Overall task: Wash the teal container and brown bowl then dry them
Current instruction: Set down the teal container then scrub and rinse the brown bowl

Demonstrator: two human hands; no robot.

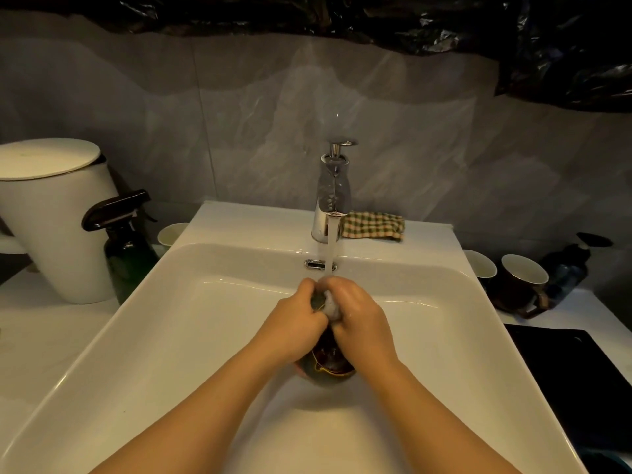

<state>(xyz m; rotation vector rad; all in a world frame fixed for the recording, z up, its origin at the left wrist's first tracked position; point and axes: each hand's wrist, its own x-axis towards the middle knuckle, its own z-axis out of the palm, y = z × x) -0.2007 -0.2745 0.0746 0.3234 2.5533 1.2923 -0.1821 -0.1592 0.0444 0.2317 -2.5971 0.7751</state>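
Head view: left hand [294, 323], right hand [364, 319] tight around scrubber [332, 307] under faucet [330, 213], above bowl [328, 367].

Left hand [295, 319], right hand [362, 316] both grip grey sponge [332, 307] under water stream [330, 258]; brown bowl [328, 367] directly beneath hands, in sink [171, 336].

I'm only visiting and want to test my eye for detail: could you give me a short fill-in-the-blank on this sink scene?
1. The tap is turned ____: water pours onto the sponge held by the left hand and right hand.
2. The checked cloth lies to the ____ of the tap.
3. The spray bottle stands on the ____ side of the sink, where a dark bowl sits under the hands.

Missing words: on; right; left.
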